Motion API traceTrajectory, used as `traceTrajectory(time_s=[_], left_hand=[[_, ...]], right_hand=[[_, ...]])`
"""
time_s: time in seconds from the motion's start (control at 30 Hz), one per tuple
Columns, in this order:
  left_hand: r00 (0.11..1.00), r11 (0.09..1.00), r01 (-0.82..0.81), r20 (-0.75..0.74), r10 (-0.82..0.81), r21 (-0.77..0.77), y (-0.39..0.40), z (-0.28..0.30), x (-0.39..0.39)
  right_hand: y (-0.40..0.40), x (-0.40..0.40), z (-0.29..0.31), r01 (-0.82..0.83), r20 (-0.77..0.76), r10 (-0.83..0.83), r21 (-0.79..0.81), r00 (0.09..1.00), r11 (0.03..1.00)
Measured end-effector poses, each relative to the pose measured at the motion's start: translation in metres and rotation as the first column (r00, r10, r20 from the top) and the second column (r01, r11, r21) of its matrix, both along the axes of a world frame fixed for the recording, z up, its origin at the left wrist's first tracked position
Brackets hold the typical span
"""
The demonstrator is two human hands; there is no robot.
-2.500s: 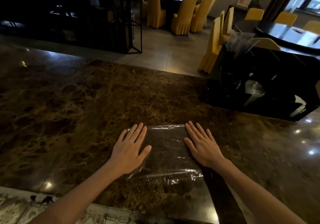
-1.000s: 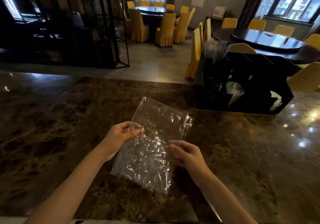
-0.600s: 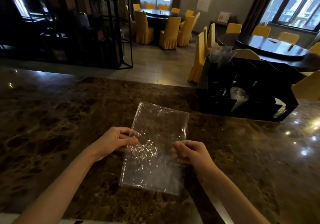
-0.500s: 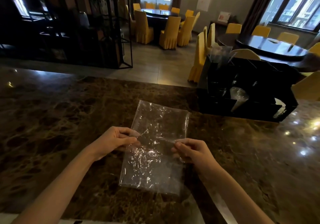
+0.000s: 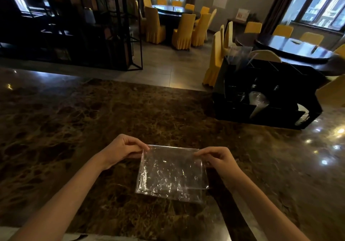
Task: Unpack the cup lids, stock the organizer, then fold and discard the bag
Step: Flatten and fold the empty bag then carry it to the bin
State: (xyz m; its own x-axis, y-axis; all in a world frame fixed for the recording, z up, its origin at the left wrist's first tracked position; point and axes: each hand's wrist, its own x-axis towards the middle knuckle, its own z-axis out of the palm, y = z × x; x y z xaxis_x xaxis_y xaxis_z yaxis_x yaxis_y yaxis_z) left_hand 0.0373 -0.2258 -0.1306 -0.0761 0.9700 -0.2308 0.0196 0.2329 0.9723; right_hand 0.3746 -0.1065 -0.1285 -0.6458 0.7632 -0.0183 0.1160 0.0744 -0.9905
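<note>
A clear crinkled plastic bag (image 5: 171,173) lies folded in half, about square, over the dark marble counter (image 5: 78,121) in front of me. My left hand (image 5: 123,148) pinches its far left corner. My right hand (image 5: 218,158) pinches the far right corner. The fold runs along the far edge between my fingers. A black organizer (image 5: 268,95) stands at the right rear of the counter, with clear cup lids (image 5: 258,99) and dark stacked lids in its compartments. Clear plastic (image 5: 239,55) sticks up from its back left slot.
The counter's far edge drops to a dining room with yellow-covered chairs (image 5: 183,30) and round dark tables (image 5: 291,48). A black metal shelf frame (image 5: 104,26) stands at the left rear. A pale strip (image 5: 240,220) runs diagonally across the counter under my right forearm.
The bag was pressed flat, then lifted and held long. Now its far half has been folded toward me, making it half as long. Both hands moved to the new far corners.
</note>
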Motion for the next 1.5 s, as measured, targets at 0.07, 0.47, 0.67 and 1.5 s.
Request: traceTrajectory(time_s=[0.07, 0.47, 0.67, 1.5], left_hand=[[0.985, 1.0, 0.004, -0.174, -0.008, -0.019, 0.001, -0.006, 0.005], [0.352, 0.985, 0.169, -0.931, -0.091, -0.033, -0.008, -0.03, 0.102], [0.116, 0.979, 0.179, -0.986, -0.12, -0.098, -0.025, -0.048, 0.112], [0.112, 0.967, 0.165, -0.971, -0.212, -0.192, -0.027, -0.025, 0.095]], right_hand=[[0.002, 0.002, -0.009, -0.021, 0.092, 0.011, 0.107, 0.996, 0.994], [-0.026, -0.028, -0.001, -0.282, 0.54, -0.074, 0.546, 0.838, 0.789], [-0.068, -0.064, -0.042, -0.418, 0.75, -0.188, 0.538, 0.634, 0.733], [-0.076, -0.005, -0.054, -0.338, 0.731, -0.306, 0.59, 0.611, 0.733]])
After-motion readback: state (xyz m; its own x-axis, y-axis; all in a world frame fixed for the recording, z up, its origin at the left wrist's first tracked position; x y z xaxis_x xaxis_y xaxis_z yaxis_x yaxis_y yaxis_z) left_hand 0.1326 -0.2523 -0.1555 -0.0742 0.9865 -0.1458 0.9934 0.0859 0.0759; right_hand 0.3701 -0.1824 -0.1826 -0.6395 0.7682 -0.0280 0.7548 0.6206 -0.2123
